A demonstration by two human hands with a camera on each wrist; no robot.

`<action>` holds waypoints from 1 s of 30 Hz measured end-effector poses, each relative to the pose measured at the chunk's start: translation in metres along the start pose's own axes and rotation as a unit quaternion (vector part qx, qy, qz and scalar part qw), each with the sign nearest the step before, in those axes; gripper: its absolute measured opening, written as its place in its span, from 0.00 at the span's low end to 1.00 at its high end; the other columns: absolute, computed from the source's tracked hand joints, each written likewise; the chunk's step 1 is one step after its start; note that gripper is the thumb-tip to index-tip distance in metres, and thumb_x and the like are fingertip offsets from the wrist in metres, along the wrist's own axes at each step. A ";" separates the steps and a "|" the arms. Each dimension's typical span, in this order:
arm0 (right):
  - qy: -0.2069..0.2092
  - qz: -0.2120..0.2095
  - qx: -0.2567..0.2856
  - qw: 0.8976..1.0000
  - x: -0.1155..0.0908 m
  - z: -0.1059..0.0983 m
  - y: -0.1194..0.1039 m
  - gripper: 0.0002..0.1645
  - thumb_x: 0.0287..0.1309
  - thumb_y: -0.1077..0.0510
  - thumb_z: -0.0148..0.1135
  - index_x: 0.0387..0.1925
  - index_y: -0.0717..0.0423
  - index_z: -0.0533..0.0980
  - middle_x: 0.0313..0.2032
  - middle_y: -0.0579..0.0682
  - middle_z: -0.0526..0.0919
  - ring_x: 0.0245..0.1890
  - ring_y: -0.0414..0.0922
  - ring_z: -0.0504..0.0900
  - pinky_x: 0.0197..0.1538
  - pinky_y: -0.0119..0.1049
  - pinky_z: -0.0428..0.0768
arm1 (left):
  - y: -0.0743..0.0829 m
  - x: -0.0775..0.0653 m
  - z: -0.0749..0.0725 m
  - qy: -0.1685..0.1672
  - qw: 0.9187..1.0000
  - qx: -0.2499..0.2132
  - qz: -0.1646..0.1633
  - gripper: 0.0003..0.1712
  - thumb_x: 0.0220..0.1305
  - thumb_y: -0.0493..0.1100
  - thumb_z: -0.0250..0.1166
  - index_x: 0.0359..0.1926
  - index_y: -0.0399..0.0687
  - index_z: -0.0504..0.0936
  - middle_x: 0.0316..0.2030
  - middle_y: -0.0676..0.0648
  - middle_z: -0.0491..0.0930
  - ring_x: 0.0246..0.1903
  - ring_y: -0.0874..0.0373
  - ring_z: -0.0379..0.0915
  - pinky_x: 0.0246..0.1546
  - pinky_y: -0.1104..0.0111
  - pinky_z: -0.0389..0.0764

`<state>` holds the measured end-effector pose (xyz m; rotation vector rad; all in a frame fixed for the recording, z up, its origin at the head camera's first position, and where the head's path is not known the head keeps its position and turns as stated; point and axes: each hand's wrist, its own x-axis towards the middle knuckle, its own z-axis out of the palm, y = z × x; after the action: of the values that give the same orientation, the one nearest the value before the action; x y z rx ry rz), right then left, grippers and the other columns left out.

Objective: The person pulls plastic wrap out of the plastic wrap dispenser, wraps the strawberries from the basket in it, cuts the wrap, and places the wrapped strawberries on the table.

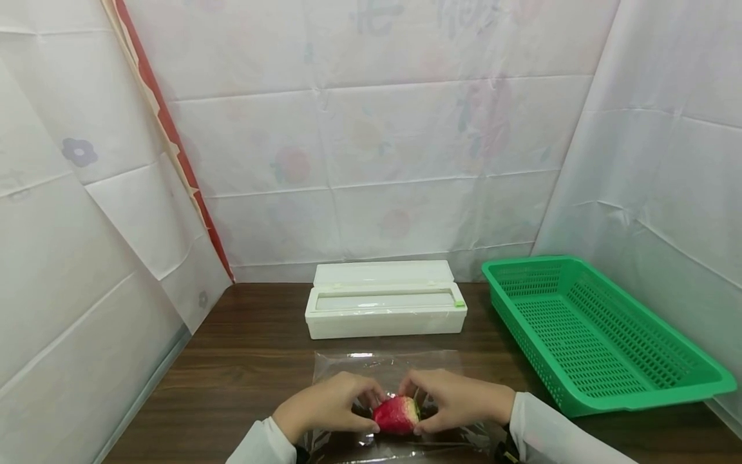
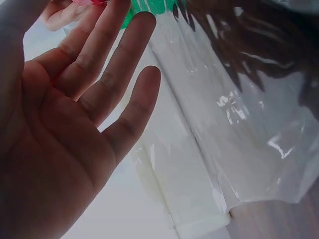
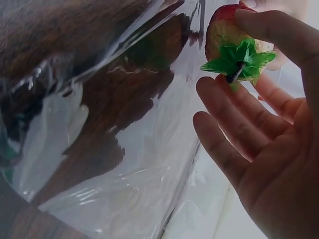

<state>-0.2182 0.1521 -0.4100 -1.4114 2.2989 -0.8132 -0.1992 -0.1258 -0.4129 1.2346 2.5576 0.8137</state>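
In front of the white box [image 1: 385, 324], I see my left hand [image 1: 333, 406] and right hand [image 1: 460, 401] pinching a red strawberry [image 1: 396, 417], outer fingers loosely spread, over clear film [image 1: 385, 367]. I judge the film laid out, none yet folded over the strawberry.

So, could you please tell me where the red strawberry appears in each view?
Head: the strawberry is near the bottom, slightly right of centre.
Left wrist: only a sliver, at the top edge, left of centre.
Right wrist: upper right, green leaves showing.
Shared landmark: the clear plastic film.
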 end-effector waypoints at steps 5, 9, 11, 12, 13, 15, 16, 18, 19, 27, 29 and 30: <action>-0.005 0.015 0.001 1.000 0.001 0.003 0.002 0.27 0.61 0.51 0.72 0.56 0.46 0.69 0.48 0.37 0.78 0.43 0.32 0.79 0.44 0.28 0.81 | -0.002 0.000 0.003 -0.003 1.000 0.003 -0.001 0.20 0.60 0.49 0.75 0.51 0.50 0.82 0.38 0.63 0.82 0.40 0.72 0.78 0.41 0.75 0.80; -0.008 0.019 0.001 1.000 0.001 0.005 0.004 0.26 0.61 0.50 0.71 0.56 0.45 0.68 0.48 0.37 0.78 0.44 0.32 0.79 0.44 0.29 0.81 | -0.002 0.000 0.004 -0.006 1.000 0.000 -0.004 0.20 0.60 0.48 0.75 0.50 0.49 0.82 0.38 0.63 0.82 0.39 0.72 0.78 0.41 0.76 0.80; -0.008 0.019 0.001 1.000 0.001 0.005 0.005 0.26 0.61 0.50 0.71 0.56 0.45 0.68 0.49 0.37 0.78 0.45 0.32 0.79 0.45 0.29 0.81 | -0.002 0.001 0.004 -0.006 1.000 0.001 -0.007 0.19 0.60 0.48 0.75 0.50 0.49 0.82 0.38 0.63 0.82 0.39 0.72 0.78 0.41 0.76 0.80; -0.008 0.019 0.001 1.000 0.001 0.005 0.005 0.26 0.62 0.50 0.71 0.56 0.45 0.68 0.49 0.37 0.78 0.45 0.32 0.79 0.45 0.29 0.81 | -0.002 0.001 0.004 -0.006 1.000 0.000 -0.009 0.19 0.60 0.48 0.75 0.50 0.49 0.82 0.38 0.63 0.82 0.39 0.72 0.78 0.41 0.76 0.80; -0.008 0.018 0.000 1.000 0.001 0.005 0.005 0.26 0.62 0.50 0.70 0.56 0.45 0.68 0.49 0.37 0.78 0.45 0.32 0.79 0.45 0.29 0.81 | -0.002 0.001 0.004 -0.006 1.000 0.000 -0.009 0.19 0.60 0.48 0.75 0.49 0.49 0.82 0.38 0.63 0.82 0.39 0.72 0.78 0.41 0.76 0.80; -0.009 0.018 0.002 1.000 0.001 0.005 0.006 0.25 0.62 0.49 0.70 0.56 0.45 0.68 0.49 0.37 0.78 0.46 0.32 0.79 0.46 0.30 0.81 | -0.003 0.001 0.004 -0.006 1.000 0.000 -0.011 0.19 0.60 0.49 0.75 0.49 0.49 0.82 0.38 0.63 0.82 0.39 0.71 0.78 0.41 0.76 0.80; -0.010 0.018 0.002 1.000 0.001 0.005 0.007 0.25 0.62 0.49 0.70 0.56 0.45 0.68 0.49 0.37 0.78 0.46 0.32 0.79 0.46 0.30 0.81 | -0.003 0.001 0.004 -0.006 1.000 0.001 -0.012 0.19 0.60 0.49 0.75 0.49 0.49 0.82 0.38 0.63 0.81 0.39 0.71 0.78 0.41 0.76 0.80; -0.009 0.016 0.001 1.000 0.002 0.006 0.008 0.25 0.63 0.49 0.70 0.56 0.45 0.68 0.50 0.37 0.78 0.46 0.32 0.79 0.46 0.30 0.81 | -0.004 0.002 0.005 -0.006 1.000 0.001 -0.012 0.19 0.59 0.48 0.75 0.49 0.49 0.82 0.38 0.63 0.81 0.39 0.71 0.77 0.41 0.76 0.80; -0.009 0.014 -0.001 1.000 0.002 0.006 0.008 0.26 0.63 0.48 0.70 0.57 0.45 0.68 0.50 0.37 0.78 0.47 0.32 0.79 0.47 0.30 0.80 | -0.004 0.002 0.005 -0.005 1.000 0.003 -0.011 0.19 0.59 0.48 0.75 0.49 0.49 0.82 0.38 0.63 0.81 0.39 0.71 0.77 0.41 0.76 0.80; -0.009 0.006 -0.008 1.000 0.002 0.009 0.009 0.29 0.62 0.49 0.70 0.60 0.46 0.68 0.52 0.37 0.77 0.47 0.31 0.77 0.47 0.30 0.80 | -0.006 0.002 0.008 -0.003 1.000 0.000 -0.010 0.19 0.58 0.46 0.76 0.48 0.50 0.81 0.38 0.63 0.81 0.39 0.71 0.77 0.42 0.75 0.80; -0.011 0.006 -0.006 1.000 0.001 0.009 0.008 0.29 0.62 0.49 0.70 0.60 0.46 0.68 0.52 0.37 0.77 0.48 0.31 0.77 0.47 0.30 0.80 | -0.006 0.002 0.008 -0.003 1.000 -0.001 -0.010 0.20 0.57 0.46 0.76 0.49 0.51 0.81 0.38 0.63 0.81 0.39 0.71 0.77 0.42 0.75 0.80; -0.010 0.004 -0.008 1.000 0.001 0.009 0.008 0.29 0.62 0.49 0.70 0.60 0.46 0.68 0.52 0.37 0.77 0.48 0.31 0.77 0.47 0.30 0.80 | -0.006 0.002 0.008 -0.002 1.000 -0.001 -0.010 0.20 0.57 0.46 0.77 0.49 0.51 0.81 0.38 0.63 0.81 0.39 0.71 0.77 0.42 0.74 0.80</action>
<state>-0.2196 0.1510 -0.4222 -1.4101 2.3001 -0.7755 -0.2011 -0.1244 -0.4231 1.2070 2.5610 0.8089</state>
